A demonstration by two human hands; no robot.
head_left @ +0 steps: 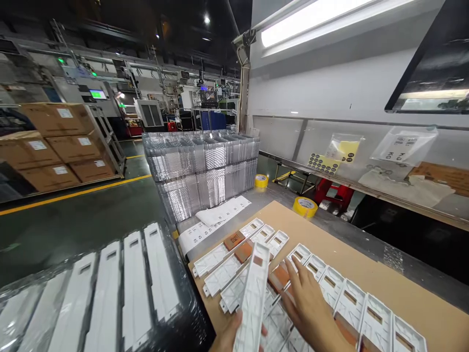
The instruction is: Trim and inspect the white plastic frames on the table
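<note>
Your left hand (229, 337), at the bottom centre of the frame, pinches the lower end of a long white plastic strip (253, 298), held upright and tilted away from you. Your right hand (309, 305) lies flat, fingers spread, on a row of white plastic frames (351, 298) laid across a brown board (366, 259). Two rolls of yellow tape (305, 206) sit beyond the board, near stacked clear trays (200, 166) at centre. More white strips (110, 288) lie at lower left.
</note>
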